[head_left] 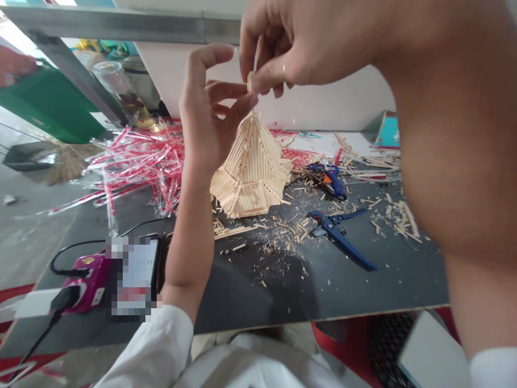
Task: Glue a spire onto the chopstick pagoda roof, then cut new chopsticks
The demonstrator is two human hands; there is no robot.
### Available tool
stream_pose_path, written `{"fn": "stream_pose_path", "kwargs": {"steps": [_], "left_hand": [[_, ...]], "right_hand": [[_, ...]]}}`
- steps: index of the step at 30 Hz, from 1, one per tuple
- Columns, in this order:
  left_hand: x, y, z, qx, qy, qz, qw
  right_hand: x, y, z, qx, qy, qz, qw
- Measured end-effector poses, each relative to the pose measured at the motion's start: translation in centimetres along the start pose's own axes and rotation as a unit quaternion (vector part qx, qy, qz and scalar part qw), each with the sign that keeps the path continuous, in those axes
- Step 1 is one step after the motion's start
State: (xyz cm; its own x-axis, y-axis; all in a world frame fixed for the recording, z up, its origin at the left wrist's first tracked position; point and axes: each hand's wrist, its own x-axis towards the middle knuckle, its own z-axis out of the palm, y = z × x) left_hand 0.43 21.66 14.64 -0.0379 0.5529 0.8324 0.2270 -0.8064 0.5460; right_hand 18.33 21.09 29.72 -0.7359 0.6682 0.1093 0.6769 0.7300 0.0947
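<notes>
A peaked, roof-shaped model (252, 167) built of thin wooden sticks stands on the dark table. Above its tip, a small pale wooden piece (251, 81) is pinched between the fingertips of both hands. My left hand (210, 102) grips it from the left and below, thumb and one finger closed, the index finger raised. From the upper right, my right hand (291, 48) closes its thumb and fingers on the same piece. Whether the piece touches the tip, I cannot tell.
Blue cutters (343, 242) and a blue glue gun (333, 180) lie right of the model among stick offcuts. Red-and-clear plastic wrappers (141, 161) heap up on the left. A phone (137, 275) and a purple power adapter (86, 283) with cables sit at front left.
</notes>
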Motion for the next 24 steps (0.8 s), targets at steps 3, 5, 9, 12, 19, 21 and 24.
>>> {"fn": "stream_pose_path", "kwargs": {"steps": [3,5,9,12,19,21,24], "left_hand": [[0.08,-0.22,-0.24,-0.013,-0.022,0.002,1.000],[0.12,-0.41,-0.38,-0.022,-0.025,0.011,0.999],[0.26,-0.62,-0.51,-0.037,-0.012,0.021,0.999],[0.31,-0.64,-0.55,-0.025,-0.016,0.014,0.999],[0.02,-0.78,-0.44,-0.017,-0.008,0.005,1.000],[0.01,-0.83,-0.32,-0.015,-0.007,0.005,1.000],[0.07,-0.88,-0.14,0.000,-0.001,0.000,1.000]], "right_hand": [[0.04,-0.13,-0.05,-0.033,0.004,0.008,0.999],[0.09,-0.10,-0.03,-0.057,0.008,0.007,0.998],[0.18,0.06,0.15,-0.082,0.016,0.001,0.997],[0.21,-0.03,0.35,-0.081,0.015,0.018,0.996],[0.42,-0.37,0.53,-0.093,0.018,0.060,0.994],[0.47,-0.42,0.51,-0.100,0.017,0.065,0.993],[0.51,-0.60,0.48,-0.094,0.019,0.063,0.993]]}}
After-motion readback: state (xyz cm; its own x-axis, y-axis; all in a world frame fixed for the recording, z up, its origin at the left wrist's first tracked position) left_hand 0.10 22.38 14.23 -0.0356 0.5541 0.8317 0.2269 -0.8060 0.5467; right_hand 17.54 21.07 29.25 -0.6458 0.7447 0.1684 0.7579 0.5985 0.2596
